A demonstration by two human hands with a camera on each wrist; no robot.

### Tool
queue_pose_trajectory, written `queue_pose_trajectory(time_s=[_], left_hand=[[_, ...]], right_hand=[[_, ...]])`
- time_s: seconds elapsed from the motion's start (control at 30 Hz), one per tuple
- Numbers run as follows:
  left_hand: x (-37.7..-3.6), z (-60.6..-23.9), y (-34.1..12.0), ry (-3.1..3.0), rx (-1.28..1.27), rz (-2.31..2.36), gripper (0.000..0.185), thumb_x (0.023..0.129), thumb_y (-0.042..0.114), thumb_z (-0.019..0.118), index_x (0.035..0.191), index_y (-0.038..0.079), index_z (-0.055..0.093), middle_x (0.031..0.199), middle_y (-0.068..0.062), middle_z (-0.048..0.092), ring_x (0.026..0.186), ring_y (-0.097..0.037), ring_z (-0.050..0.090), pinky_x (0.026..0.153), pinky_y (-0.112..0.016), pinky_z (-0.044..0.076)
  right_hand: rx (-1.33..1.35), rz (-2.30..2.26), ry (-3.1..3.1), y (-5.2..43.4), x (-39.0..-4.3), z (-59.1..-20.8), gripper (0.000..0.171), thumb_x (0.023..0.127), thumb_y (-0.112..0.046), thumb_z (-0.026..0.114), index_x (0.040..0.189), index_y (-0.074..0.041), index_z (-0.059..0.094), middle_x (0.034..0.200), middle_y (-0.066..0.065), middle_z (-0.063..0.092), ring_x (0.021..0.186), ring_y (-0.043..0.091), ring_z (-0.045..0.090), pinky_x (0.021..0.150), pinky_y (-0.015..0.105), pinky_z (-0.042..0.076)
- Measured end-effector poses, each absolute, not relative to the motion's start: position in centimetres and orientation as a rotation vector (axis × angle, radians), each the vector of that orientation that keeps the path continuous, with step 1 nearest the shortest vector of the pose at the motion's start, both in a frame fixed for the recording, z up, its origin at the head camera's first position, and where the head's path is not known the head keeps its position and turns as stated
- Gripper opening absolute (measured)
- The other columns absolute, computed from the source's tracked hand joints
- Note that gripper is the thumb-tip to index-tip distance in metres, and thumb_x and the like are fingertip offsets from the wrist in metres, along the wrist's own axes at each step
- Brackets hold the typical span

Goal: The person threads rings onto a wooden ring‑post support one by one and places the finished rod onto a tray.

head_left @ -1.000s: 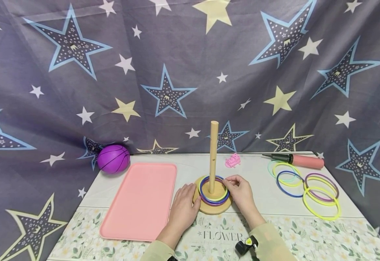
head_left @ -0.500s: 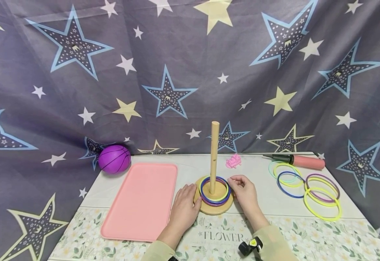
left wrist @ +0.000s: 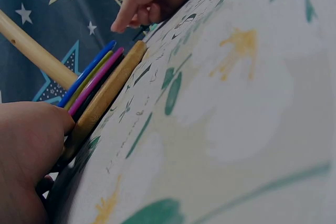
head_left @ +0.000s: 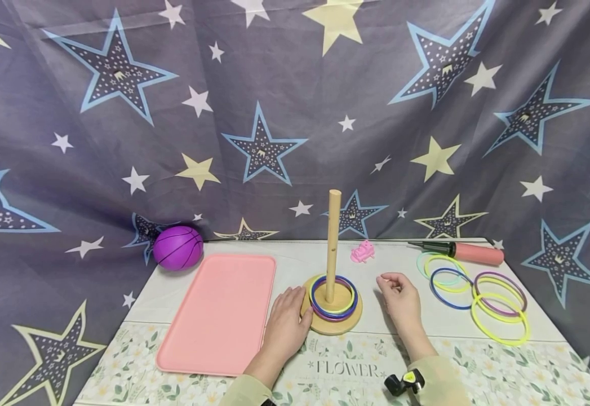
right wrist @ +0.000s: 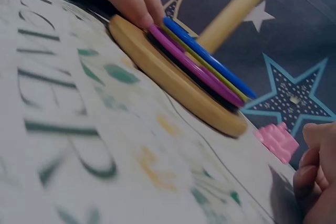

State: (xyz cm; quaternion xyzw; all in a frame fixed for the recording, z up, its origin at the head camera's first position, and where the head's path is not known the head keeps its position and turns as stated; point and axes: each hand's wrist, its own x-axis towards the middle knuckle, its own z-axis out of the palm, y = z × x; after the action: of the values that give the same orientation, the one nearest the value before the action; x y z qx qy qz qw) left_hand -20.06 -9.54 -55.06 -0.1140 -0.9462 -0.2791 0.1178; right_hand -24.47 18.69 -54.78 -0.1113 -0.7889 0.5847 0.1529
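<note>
A wooden ring toss stand, a round base [head_left: 334, 326] with an upright post [head_left: 333, 242], stands at the middle of the table in the head view. Around the foot of the post lie stacked rings; a blue ring [right wrist: 210, 59] is on top, above a yellow one and a purple ring [right wrist: 210, 77]. My left hand [head_left: 285, 322] rests at the base's left edge, fingers straight, its fingertips right by the rings. To the stand's right, my right hand [head_left: 401, 300] is over the table with loosely curled fingers and nothing in them.
Left of the stand lies a pink tray [head_left: 218, 313], with a purple ball [head_left: 178, 248] behind it. A small pink toy [head_left: 363, 251] sits at the back. Several loose rings [head_left: 500, 318] overlap at the right, near a red hand pump [head_left: 477, 253].
My right hand has left the ring stack and moved right, away from the stand. My left hand stays at the base, and the stacked rings lie as before.
</note>
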Motion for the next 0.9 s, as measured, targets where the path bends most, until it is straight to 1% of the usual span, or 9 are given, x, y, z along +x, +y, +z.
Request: queue_pose_trajectory(time_s=[0.3, 0.47, 0.6, 0.67, 0.77, 0.9], left_hand=[[-20.2, -55.0, -9.5, -2.788, -0.319, -0.835, 0.059, 0.11, 0.026, 0.068, 0.159, -0.002, 0.054, 0.162, -0.022, 0.055, 0.158, -0.042, 0.042, 0.134, -0.057, 0.025], [-20.1, -55.0, -9.5, -2.774, -0.322, -0.826, 0.058, 0.108, 0.024, 0.07, 0.157, -0.004, 0.056, 0.16, -0.024, 0.057, 0.156, -0.044, 0.044, 0.133, -0.058, 0.028], [-20.1, -54.9, -9.5, -2.78, -0.316, -0.831, 0.058, 0.109, 0.025, 0.069, 0.158, -0.003, 0.055, 0.16, -0.023, 0.056, 0.157, -0.043, 0.043, 0.134, -0.057, 0.027], [-20.1, -55.0, -9.5, -2.787, -0.312, -0.833, 0.059, 0.109, 0.026, 0.068, 0.159, -0.002, 0.055, 0.161, -0.022, 0.056, 0.157, -0.042, 0.043, 0.134, -0.056, 0.026], [-20.2, -55.0, -9.5, -2.787, -0.312, -0.837, 0.059, 0.11, 0.027, 0.068, 0.159, -0.002, 0.055, 0.161, -0.022, 0.056, 0.157, -0.042, 0.042, 0.134, -0.056, 0.025], [-20.2, -55.0, -9.5, -2.784, -0.316, -0.835, 0.059, 0.109, 0.026, 0.069, 0.159, -0.002, 0.055, 0.161, -0.022, 0.056, 0.157, -0.042, 0.043, 0.134, -0.057, 0.026]], right_hand=[[-0.374, 1.516, -2.323, 22.1, -24.1, -54.8, 0.025, 0.108, -0.026, 0.076, 0.121, -0.005, 0.073, 0.095, 0.005, 0.065, 0.067, 0.011, 0.058, 0.051, 0.02, 0.049], [-0.398, 1.37, -2.346, 24.1, -23.6, -54.6, 0.029, 0.109, -0.028, 0.073, 0.127, -0.005, 0.072, 0.099, 0.007, 0.066, 0.07, 0.011, 0.059, 0.055, 0.018, 0.051], [-0.446, 1.278, -2.325, 25.6, -23.1, -54.5, 0.029, 0.109, -0.027, 0.073, 0.127, -0.004, 0.073, 0.104, 0.008, 0.066, 0.073, 0.013, 0.057, 0.055, 0.016, 0.048], [-0.468, 1.228, -2.305, 26.4, -22.9, -54.5, 0.029, 0.109, -0.026, 0.074, 0.126, -0.003, 0.074, 0.107, 0.009, 0.065, 0.077, 0.013, 0.056, 0.059, 0.014, 0.045], [-0.503, 1.165, -2.264, 27.5, -22.5, -54.5, 0.029, 0.108, -0.026, 0.075, 0.126, -0.003, 0.075, 0.11, 0.011, 0.065, 0.082, 0.009, 0.052, 0.066, 0.014, 0.041], [-0.525, 1.102, -2.208, 29.0, -22.1, -54.7, 0.03, 0.107, -0.024, 0.076, 0.127, -0.002, 0.076, 0.111, 0.012, 0.065, 0.078, -0.004, 0.048, 0.069, 0.017, 0.039]])
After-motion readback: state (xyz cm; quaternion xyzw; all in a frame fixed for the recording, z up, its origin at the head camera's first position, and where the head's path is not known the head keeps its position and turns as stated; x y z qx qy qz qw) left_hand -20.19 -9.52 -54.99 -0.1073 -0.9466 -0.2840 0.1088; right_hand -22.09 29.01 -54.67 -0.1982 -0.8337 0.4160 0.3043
